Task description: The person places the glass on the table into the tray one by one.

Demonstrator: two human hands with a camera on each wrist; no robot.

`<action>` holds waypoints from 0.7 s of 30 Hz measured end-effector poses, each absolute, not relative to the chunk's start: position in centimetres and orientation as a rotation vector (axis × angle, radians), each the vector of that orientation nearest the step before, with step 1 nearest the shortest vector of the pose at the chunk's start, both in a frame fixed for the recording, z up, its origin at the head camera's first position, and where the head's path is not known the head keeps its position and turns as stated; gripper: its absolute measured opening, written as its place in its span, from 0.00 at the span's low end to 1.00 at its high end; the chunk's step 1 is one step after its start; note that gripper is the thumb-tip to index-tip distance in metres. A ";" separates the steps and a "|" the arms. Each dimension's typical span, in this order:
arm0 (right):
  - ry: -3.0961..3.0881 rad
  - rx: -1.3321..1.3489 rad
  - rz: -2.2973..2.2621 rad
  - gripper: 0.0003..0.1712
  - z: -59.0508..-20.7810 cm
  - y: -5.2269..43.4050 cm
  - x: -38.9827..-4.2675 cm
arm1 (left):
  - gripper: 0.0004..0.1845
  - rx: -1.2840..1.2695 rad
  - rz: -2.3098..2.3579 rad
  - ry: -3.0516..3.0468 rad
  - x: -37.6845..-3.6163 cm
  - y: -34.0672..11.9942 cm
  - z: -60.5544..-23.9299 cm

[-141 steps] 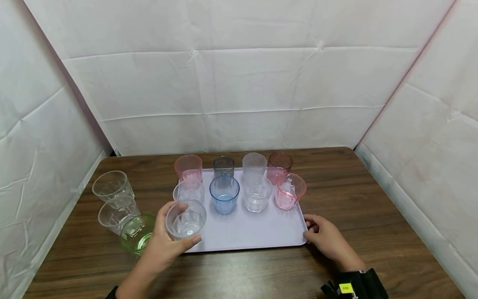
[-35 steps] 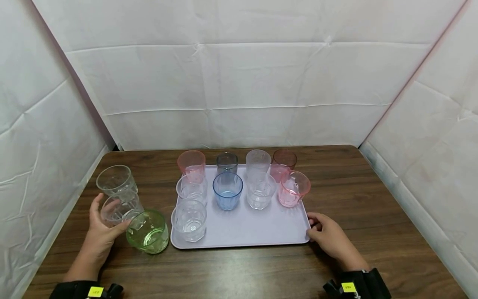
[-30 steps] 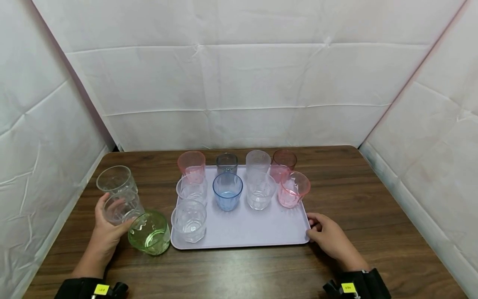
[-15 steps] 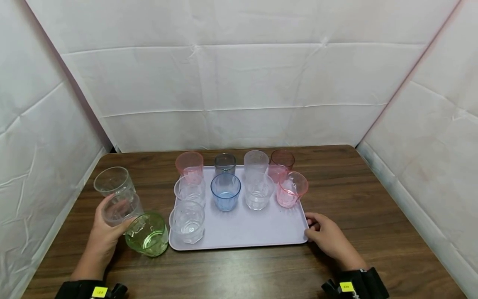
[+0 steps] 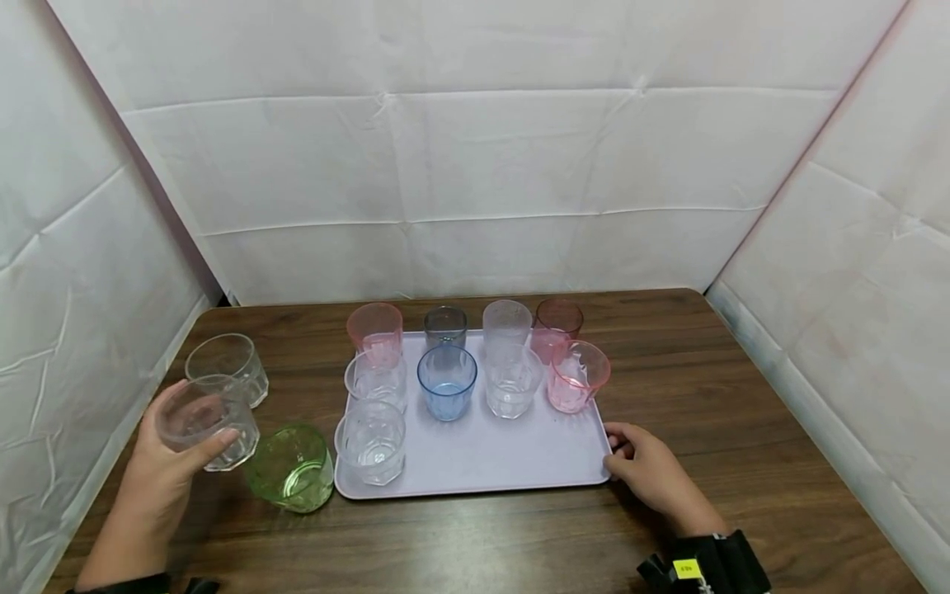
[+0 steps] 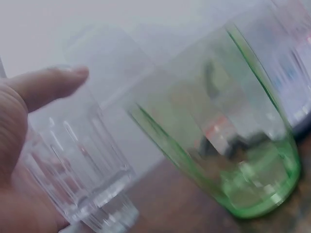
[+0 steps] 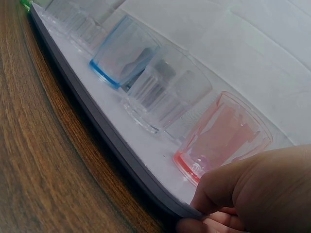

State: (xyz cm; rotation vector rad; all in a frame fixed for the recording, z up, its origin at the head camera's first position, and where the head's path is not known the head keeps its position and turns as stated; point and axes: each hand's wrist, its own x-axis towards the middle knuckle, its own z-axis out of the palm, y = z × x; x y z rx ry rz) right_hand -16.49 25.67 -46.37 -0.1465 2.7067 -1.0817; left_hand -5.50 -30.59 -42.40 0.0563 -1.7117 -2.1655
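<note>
A: Wood-grain bench (image 5: 742, 429), creased white sheeting (image 5: 475, 165) closing off three sides. Status?

B: Counting nine tumblers upright on lilac tray (image 5: 505, 462): clear, pink, grey, dark red, plus blue glass (image 5: 446, 381) mid-row. Three more off the tray, on its left.

A: Left side?

B: Left grip (image 5: 159, 474) wrapped round clear glass (image 5: 208, 421), thumb and fingers on the wall. Tilted, seemingly lifted off the bench, well left of the tray. Green glass (image 5: 289, 466) just beside it, standing on the bench against the tray's near-left corner. Same in the left wrist view, though blurred: ribbed clear wall against the palm, green one next to it.

A: Right side?

B: Right grip (image 5: 649, 474) at the tray's near-right corner, fingers curled onto the rim and pinching it. Looks like steadying, nothing more. Pink glass (image 7: 223, 136) nearest the knuckles in the right wrist view; cannot tell whether touching.

A: Progress?

B: Judging by layout, roughly three quarters loaded. Left to go: the held one, the green one, and second clear glass (image 5: 226, 367) standing farther back near the left sheeting. Near strip of the tray mostly bare apart from one clear tumbler (image 5: 369, 441) at its left end, so probably room for all three.
</note>
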 end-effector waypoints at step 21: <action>2.711 -0.159 -1.099 0.30 -46.3 25.6 -16.4 | 0.50 -0.129 -2.150 -1.560 -5.6 -22.3 -32.7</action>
